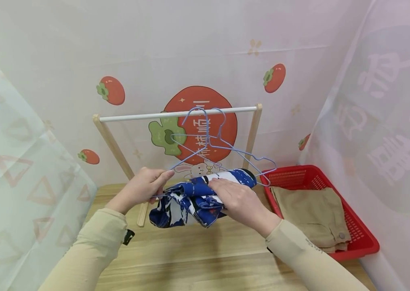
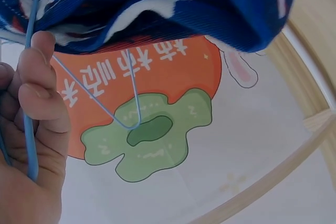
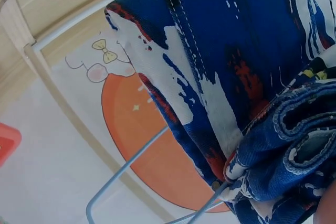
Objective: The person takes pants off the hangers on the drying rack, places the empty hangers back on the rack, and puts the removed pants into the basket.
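Note:
The left hand (image 1: 148, 184) grips one side of a light blue wire hanger (image 1: 188, 157); in the left wrist view its fingers (image 2: 39, 90) curl round the wire. Printed denim trousers (image 1: 190, 190), blue and white with dark and red patches, hang bunched and folded over the hanger's lower part. On top of the folded cloth lies the right hand (image 1: 239, 200), its fingers extended across it and the thumb hidden. Just the edge of that hand (image 3: 326, 203) enters the right wrist view, beside rolled denim layers (image 3: 307, 135).
Behind the hands stands a rack with a white rail (image 1: 135, 117) and wooden legs (image 1: 114, 145). A second blue hanger (image 1: 223, 117) hangs at the rail. To the right, a red basket (image 1: 362, 236) holds folded khaki trousers (image 1: 310, 214). A wooden tabletop (image 1: 175, 258) lies below.

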{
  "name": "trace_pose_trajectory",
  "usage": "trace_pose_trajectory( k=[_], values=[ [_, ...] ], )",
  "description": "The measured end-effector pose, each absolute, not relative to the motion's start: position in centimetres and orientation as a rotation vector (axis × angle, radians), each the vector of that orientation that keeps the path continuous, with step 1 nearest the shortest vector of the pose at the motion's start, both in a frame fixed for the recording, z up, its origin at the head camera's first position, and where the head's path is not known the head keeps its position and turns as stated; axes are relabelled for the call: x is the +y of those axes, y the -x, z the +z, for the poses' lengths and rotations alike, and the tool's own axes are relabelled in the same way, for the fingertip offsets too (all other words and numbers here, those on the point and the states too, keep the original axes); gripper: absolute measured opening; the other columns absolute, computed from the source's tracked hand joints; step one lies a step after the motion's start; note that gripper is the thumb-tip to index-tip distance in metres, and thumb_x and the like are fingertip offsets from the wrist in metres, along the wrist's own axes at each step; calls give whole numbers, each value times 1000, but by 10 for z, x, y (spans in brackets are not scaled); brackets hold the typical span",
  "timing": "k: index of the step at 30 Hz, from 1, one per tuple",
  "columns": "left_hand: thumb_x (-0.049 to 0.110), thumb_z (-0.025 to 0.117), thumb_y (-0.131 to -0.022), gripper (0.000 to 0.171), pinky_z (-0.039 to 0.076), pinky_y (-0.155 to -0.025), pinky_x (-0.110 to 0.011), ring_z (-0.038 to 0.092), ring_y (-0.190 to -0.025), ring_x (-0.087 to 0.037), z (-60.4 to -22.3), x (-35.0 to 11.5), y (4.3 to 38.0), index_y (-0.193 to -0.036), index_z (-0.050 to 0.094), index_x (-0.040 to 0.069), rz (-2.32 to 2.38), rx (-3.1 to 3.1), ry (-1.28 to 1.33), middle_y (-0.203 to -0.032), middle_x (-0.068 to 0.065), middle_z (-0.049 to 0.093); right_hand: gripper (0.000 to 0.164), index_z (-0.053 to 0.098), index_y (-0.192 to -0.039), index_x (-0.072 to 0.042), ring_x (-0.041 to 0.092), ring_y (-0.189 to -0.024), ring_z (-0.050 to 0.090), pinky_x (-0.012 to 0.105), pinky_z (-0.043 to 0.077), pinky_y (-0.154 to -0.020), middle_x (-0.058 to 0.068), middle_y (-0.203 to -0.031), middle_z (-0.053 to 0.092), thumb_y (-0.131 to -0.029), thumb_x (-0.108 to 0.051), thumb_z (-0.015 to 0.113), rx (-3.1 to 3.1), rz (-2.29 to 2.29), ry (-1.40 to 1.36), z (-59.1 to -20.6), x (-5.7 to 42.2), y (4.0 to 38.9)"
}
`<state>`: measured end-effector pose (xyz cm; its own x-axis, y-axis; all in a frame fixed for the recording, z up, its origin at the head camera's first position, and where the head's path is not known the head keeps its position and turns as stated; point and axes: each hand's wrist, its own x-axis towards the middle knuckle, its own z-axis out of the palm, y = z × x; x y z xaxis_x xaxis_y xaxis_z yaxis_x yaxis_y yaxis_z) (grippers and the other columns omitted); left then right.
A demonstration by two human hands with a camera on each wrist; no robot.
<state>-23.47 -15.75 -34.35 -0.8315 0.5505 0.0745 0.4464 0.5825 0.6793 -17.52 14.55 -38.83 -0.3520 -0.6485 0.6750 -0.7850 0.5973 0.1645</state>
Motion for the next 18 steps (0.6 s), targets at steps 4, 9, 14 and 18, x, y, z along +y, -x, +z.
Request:
trace_pose_trajectory(
  k=[4,9,14,18],
  values=[
    [37,46,-111,46,51,-42,-34,57,-41,-23,-346,-157,236,-74,58,13,1083,2682,-826,-57,-1,56,68,62,-127,2,24,-115,70,37,56,-97,15,-125,72,-71,-11,96,-2075,228,-1117,-385,148,174],
    [42,45,-110,48,51,-43,-34,57,-41,-21,-347,-158,236,-74,58,14,1072,2718,-821,-58,0,56,70,62,-130,3,27,-118,69,39,55,-98,17,-128,70,-70,-10,96,-2049,204,-1100,-382,151,172],
    [44,45,-110,49,49,-43,-32,54,-38,-15,-349,-158,238,-73,58,14,1049,2749,-837,-56,1,56,63,61,-133,4,28,-119,68,40,55,-98,18,-130,69,-77,-4,89,-2050,208,-1104,-382,155,170],
    [43,44,-110,49,49,-44,-30,53,-37,-13,-352,-161,241,-72,56,13,1020,2775,-851,-55,0,57,53,60,-134,4,28,-122,67,41,54,-99,18,-132,68,-86,-2,81,-2040,216,-1113,-378,157,169]
  ],
)
